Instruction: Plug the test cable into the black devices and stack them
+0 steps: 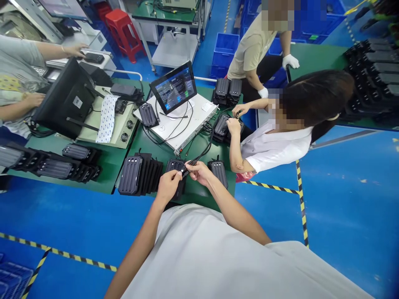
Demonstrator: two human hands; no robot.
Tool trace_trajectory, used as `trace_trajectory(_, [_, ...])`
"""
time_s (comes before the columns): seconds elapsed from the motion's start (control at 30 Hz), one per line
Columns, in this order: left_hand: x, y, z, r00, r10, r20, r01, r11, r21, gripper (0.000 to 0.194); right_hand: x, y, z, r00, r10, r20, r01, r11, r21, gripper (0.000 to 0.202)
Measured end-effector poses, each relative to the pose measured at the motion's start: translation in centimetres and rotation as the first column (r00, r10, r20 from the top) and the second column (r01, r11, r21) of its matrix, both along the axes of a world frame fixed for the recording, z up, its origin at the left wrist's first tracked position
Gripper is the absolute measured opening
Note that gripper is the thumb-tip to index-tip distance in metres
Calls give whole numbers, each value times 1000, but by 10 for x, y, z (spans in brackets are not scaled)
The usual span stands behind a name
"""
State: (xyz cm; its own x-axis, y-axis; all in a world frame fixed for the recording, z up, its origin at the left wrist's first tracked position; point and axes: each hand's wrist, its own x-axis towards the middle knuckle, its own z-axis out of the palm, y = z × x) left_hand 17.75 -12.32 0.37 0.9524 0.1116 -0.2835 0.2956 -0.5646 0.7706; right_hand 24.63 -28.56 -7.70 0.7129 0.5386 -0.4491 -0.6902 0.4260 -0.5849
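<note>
Above the front of a green table [199,194], my two hands meet at the end of a black cable [203,150]. My right hand [199,172] is closed in a pinch round the cable. With fingers closed, my left hand [168,183] pinches a small connector [182,171] at the tip; its finer detail is too small to make out. Just beneath lies a black ribbed device [174,165], partly covered by my hands. To its right is a similar black device [218,173], and to its left several stand in a row [131,175].
A white instrument box [168,139] with a tablet screen [173,87] on it stands behind my hands, cables running from its front. At right, a co-worker's hands [234,124] handle another black device [222,125]. A large monitor [67,97] stands left.
</note>
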Motion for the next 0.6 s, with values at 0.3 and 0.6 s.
trace_trajectory(0.3, [-1, 0, 2, 1000, -12, 10, 11, 1000, 12, 38, -1, 0, 2, 1000, 2, -9, -2, 1000, 8, 41])
trace_trajectory(0.6, [-1, 0, 1, 1000, -21, -3, 21, 1000, 22, 39, -1, -2, -3, 999, 29, 22, -30, 999, 30, 41])
